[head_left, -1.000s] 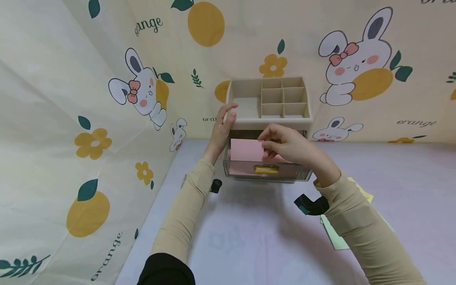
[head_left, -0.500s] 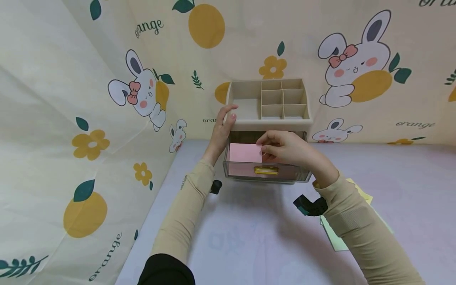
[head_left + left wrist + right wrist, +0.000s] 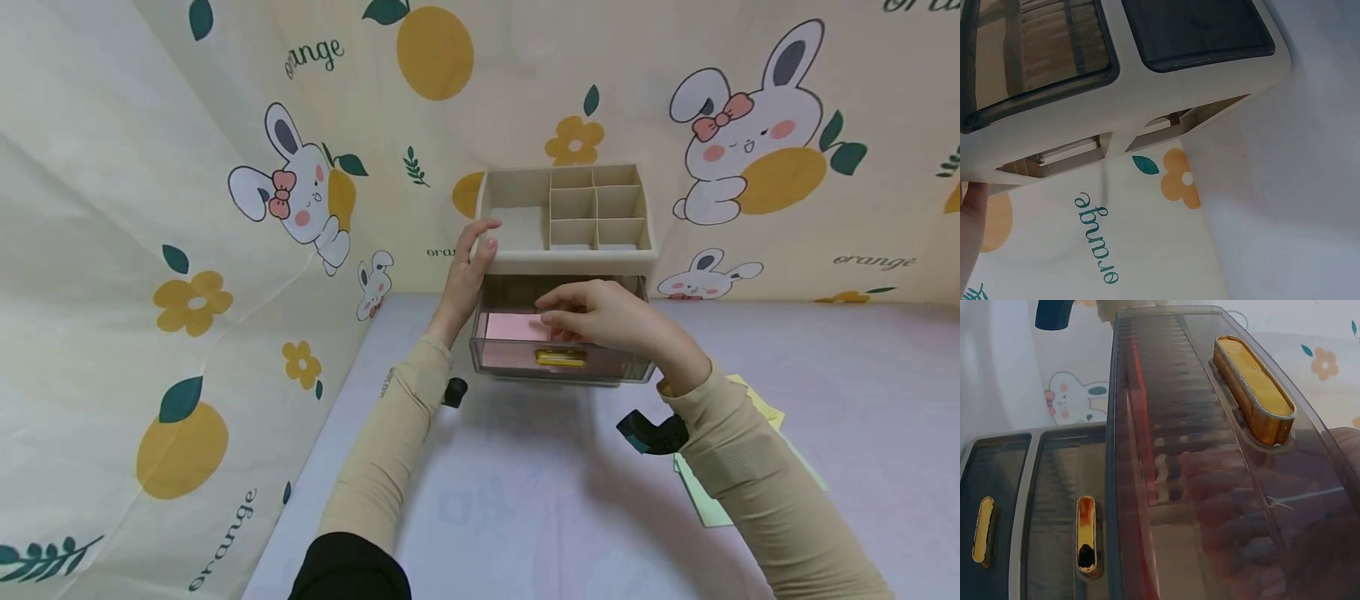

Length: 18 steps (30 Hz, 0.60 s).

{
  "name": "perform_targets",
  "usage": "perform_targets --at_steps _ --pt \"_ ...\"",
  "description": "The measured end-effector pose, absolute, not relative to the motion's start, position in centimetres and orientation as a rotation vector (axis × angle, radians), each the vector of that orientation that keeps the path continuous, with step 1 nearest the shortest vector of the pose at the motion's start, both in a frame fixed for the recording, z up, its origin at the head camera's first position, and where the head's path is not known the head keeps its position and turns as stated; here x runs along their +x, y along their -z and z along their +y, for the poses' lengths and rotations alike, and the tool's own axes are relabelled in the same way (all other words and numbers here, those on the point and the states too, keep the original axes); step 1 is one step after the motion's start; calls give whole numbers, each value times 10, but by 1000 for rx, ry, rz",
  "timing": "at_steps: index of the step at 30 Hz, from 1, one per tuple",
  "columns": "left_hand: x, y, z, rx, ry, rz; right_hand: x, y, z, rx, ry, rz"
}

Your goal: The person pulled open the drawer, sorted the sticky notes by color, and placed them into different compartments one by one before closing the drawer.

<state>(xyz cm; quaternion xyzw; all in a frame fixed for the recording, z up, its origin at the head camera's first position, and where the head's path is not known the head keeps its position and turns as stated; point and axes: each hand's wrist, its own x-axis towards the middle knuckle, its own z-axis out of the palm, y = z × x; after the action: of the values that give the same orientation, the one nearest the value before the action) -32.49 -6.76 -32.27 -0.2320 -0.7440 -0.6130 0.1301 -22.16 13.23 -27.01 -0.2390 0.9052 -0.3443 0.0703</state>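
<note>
A cream desk organizer point(image 3: 566, 263) stands against the backdrop, with its clear top drawer point(image 3: 615, 364) pulled out. My left hand point(image 3: 459, 287) grips the organizer's upper left corner, thumb and fingers at the rim; the left wrist view shows part of this hand point(image 3: 969, 228) at the organizer's edge. Inside the drawer lie pink paper sheets point(image 3: 517, 327). My right hand point(image 3: 600, 312) reaches into the drawer at the paper's right side, its thumb and index finger apart. Through the clear drawer, the right wrist view shows blurred fingers point(image 3: 1222, 512) and pink paper edges point(image 3: 1140, 425).
The organizer's top tray point(image 3: 517, 229) has one large compartment and several small ones. Lower drawers with gold handles point(image 3: 1087, 531) are closed. Green paper point(image 3: 705, 496) and yellow paper point(image 3: 761, 400) lie on the table, partly under the right forearm.
The upright pink sheet has sunk lower into the drawer. My right hand has moved down slightly and its fingers have parted from the sheet. The left hand stays in place.
</note>
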Motion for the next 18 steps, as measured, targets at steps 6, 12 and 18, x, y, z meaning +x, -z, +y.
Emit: perform_targets --at_steps 6,12,18 --pt "-325 323 -67 -668 1789 -2162 -223 273 133 -724 1071 2706" --pt "-326 325 -66 -678 1790 -2175 -217 272 134 -755 1165 2790" --pt "-328 325 -68 -674 1771 -2161 -211 269 135 -805 1572 2863"
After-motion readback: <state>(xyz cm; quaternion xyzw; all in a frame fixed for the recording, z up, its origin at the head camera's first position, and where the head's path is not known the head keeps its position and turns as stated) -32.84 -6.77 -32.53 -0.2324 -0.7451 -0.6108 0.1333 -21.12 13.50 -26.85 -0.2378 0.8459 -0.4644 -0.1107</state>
